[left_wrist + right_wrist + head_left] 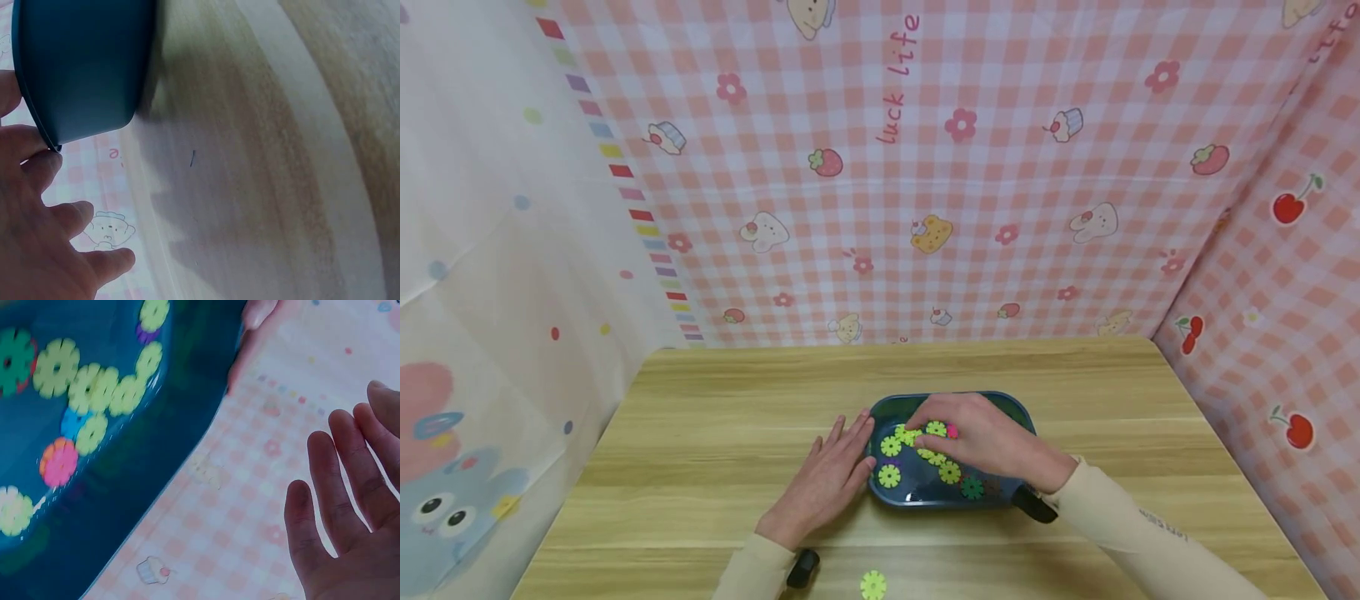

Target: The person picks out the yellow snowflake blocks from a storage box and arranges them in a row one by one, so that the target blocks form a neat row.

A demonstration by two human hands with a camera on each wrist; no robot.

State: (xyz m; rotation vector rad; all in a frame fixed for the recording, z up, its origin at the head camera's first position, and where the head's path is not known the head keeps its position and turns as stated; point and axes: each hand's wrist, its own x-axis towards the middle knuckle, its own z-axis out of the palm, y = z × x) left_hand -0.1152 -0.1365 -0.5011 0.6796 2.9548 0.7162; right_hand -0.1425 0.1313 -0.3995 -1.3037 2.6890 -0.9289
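Observation:
A dark blue tray (925, 496) holds several small notched plastic discs, mostly yellow-green (889, 476), with a green disc (972, 487) and a pink disc (59, 464) among them. My left hand (823, 479) rests its fingertips and thumb on the tray's left rim, fingers spread; the left wrist view shows these fingers (40, 147) along the rim. Over the tray reaches my right hand (973, 429), thumb and index finger apart above the yellow-green discs. Its fingers (340, 487) look loosely extended in the right wrist view, and no disc shows in them.
One yellow-green disc (873, 585) lies on the wooden table (737, 392) near the front, outside the tray. Pink checked cloth (865, 200) hangs behind the table and at the right. Pale printed cloth (512, 217) hangs at the left.

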